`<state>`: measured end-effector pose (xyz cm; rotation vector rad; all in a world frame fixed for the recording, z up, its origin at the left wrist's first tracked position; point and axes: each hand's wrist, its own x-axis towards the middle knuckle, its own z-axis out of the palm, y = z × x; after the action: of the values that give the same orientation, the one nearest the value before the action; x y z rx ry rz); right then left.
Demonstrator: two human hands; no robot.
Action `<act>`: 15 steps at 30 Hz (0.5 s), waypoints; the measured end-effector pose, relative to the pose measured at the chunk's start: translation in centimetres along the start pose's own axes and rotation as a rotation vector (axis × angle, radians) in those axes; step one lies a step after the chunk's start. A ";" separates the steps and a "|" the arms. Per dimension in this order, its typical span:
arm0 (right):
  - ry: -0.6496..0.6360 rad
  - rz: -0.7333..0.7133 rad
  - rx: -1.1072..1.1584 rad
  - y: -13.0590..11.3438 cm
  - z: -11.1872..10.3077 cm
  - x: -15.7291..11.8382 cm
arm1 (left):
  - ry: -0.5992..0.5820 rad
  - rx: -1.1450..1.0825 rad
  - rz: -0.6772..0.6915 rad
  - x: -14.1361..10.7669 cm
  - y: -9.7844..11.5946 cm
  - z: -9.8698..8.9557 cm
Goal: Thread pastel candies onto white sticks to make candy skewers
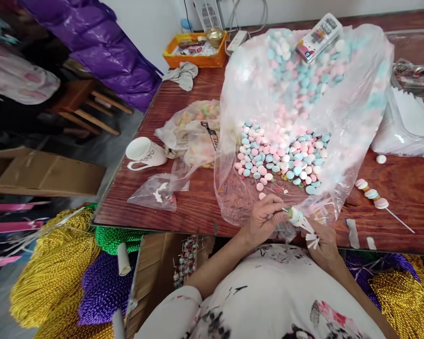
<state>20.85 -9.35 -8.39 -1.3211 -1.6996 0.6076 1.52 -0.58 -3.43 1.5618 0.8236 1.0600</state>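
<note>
Right hand (323, 240) grips a bundle of thin white sticks (309, 230), left hand (265, 216) pinches the pale green candy disc (295, 215) at their tip, just before the big clear plastic bag (240, 94) of pink, blue and white candy discs (282, 157) on the reddish wooden table (198, 207).

Pink, blue and white round candies (282, 157) fill the clear plastic bag (346, 94) at twelve o'clock. At ten, a white ceramic mug (144, 153) on the reddish-brown wooden table (403, 188); at eight, gold bead strings (53, 273).
</note>
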 end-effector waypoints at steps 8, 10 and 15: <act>0.066 -0.035 0.055 -1.0 1.1 0.7 | 0.004 0.016 0.009 -0.7 -0.9 1.0; 0.058 -0.005 0.057 -1.6 1.2 1.4 | -0.021 0.064 0.028 -0.6 -0.8 0.9; 0.019 0.127 0.051 -1.6 0.3 2.5 | 0.005 0.248 -0.004 1.7 -0.9 -3.6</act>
<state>19.64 -7.46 -6.38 -1.4018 -1.5833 0.7044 -1.16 2.49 -3.65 1.7627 0.9913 0.9879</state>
